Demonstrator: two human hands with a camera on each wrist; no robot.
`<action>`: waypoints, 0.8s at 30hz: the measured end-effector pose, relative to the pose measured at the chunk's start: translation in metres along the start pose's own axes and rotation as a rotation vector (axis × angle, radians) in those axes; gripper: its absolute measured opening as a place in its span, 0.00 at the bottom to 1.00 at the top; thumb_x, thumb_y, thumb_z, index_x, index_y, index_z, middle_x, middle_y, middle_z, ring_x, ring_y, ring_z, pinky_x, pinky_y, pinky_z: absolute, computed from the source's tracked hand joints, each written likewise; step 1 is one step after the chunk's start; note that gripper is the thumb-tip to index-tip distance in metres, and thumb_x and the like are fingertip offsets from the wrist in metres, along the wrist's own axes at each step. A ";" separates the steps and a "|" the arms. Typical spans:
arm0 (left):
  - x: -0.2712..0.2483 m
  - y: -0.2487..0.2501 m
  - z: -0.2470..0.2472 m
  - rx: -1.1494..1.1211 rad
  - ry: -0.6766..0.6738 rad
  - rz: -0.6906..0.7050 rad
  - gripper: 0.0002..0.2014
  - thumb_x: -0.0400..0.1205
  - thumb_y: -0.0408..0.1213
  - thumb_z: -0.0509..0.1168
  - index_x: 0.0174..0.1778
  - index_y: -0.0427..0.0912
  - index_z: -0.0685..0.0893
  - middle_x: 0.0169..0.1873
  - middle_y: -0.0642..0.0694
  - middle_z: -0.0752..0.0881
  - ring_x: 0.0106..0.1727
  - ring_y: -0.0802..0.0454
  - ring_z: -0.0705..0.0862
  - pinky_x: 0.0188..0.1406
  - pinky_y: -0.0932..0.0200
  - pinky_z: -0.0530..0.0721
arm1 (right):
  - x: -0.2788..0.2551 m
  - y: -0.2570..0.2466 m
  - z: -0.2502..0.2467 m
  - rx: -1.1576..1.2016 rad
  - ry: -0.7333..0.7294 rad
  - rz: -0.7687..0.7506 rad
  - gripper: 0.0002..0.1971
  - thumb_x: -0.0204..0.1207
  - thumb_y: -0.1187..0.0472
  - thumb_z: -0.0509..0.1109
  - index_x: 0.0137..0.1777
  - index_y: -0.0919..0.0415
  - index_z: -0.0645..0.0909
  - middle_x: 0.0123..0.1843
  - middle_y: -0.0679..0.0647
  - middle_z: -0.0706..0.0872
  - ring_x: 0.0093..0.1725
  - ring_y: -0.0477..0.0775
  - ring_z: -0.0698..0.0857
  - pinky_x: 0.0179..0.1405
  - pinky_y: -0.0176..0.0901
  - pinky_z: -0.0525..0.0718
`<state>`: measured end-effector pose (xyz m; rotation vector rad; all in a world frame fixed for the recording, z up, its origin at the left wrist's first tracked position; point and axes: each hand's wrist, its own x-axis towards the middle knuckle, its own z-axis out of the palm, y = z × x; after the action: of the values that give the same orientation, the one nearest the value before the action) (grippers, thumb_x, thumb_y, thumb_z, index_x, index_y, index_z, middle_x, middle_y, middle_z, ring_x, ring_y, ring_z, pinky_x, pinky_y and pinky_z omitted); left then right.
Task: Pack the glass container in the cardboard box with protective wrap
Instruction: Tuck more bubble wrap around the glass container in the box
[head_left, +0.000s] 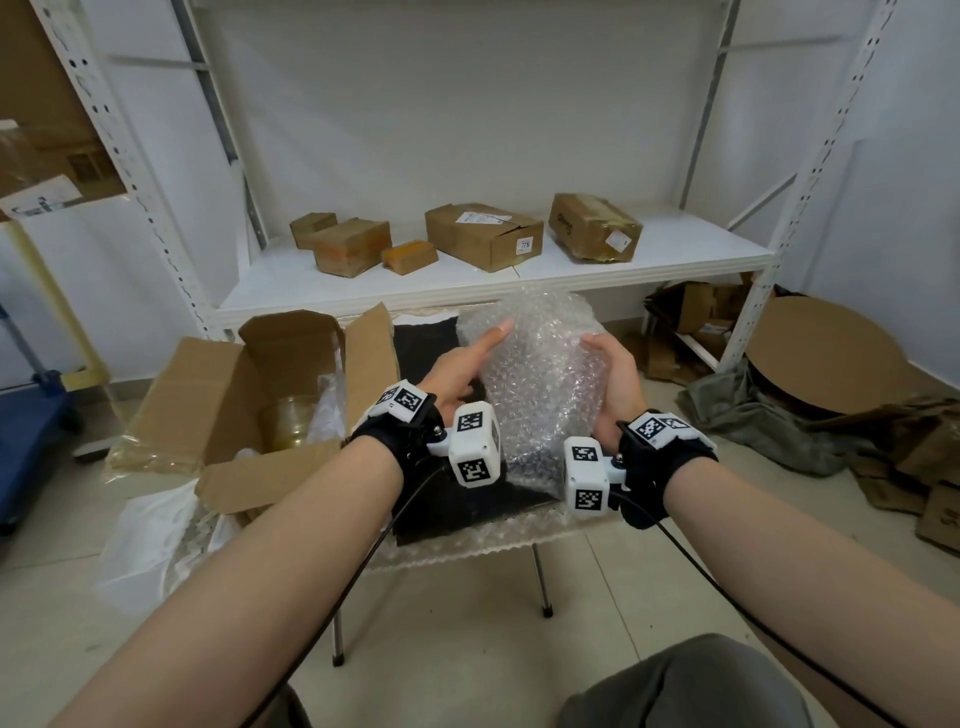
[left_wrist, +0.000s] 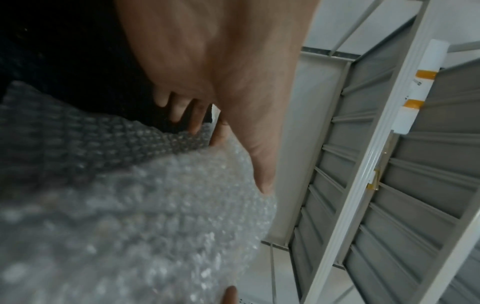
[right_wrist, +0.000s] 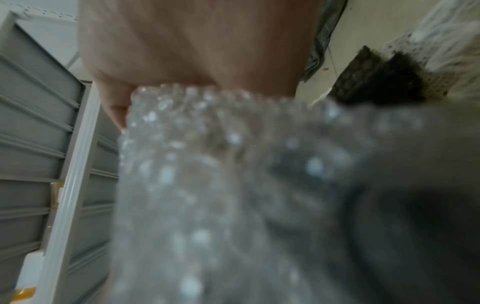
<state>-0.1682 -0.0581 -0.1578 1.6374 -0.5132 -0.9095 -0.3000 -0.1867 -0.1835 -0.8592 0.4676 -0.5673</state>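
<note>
A bundle of bubble wrap (head_left: 540, 374) stands upright over a small black-topped table (head_left: 467, 512), held between both hands. My left hand (head_left: 467, 364) holds its left side, one long finger lying straight along the wrap (left_wrist: 155, 205) and the other fingers (left_wrist: 182, 111) tucked behind its edge. My right hand (head_left: 615, 374) curls round the right side of the wrap (right_wrist: 207, 185). Whether anything is inside the bundle I cannot tell. To the left, an open cardboard box (head_left: 218, 395) holds a yellowish glass container (head_left: 291, 423) beside white plastic.
A white metal shelf (head_left: 519, 280) behind the table carries several cardboard boxes (head_left: 483, 234). Flattened cardboard, a round cardboard disc (head_left: 826, 353) and grey cloth (head_left: 753, 426) lie on the floor at right. A blue cart (head_left: 26, 441) stands far left.
</note>
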 end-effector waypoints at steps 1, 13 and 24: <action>0.000 -0.001 0.000 0.015 0.018 0.005 0.52 0.67 0.75 0.67 0.82 0.47 0.67 0.79 0.42 0.72 0.79 0.38 0.69 0.73 0.43 0.70 | -0.001 -0.001 0.000 0.006 0.009 0.006 0.34 0.68 0.48 0.72 0.74 0.63 0.76 0.73 0.68 0.79 0.71 0.69 0.78 0.75 0.68 0.68; 0.006 -0.017 0.004 -0.192 0.001 0.096 0.34 0.71 0.66 0.71 0.67 0.47 0.82 0.61 0.46 0.87 0.62 0.47 0.85 0.67 0.46 0.79 | -0.001 -0.009 0.003 -0.100 0.033 -0.047 0.25 0.80 0.42 0.59 0.63 0.61 0.80 0.53 0.60 0.87 0.53 0.59 0.84 0.57 0.53 0.82; 0.021 -0.007 -0.018 0.016 0.206 0.269 0.03 0.77 0.32 0.75 0.40 0.38 0.89 0.43 0.42 0.90 0.46 0.50 0.88 0.51 0.59 0.86 | 0.012 0.006 -0.024 -0.391 0.175 0.020 0.21 0.65 0.45 0.68 0.52 0.60 0.85 0.43 0.57 0.91 0.42 0.58 0.87 0.46 0.48 0.85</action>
<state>-0.1427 -0.0605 -0.1691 1.6086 -0.5810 -0.5334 -0.3037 -0.2050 -0.2041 -1.1806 0.7616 -0.5431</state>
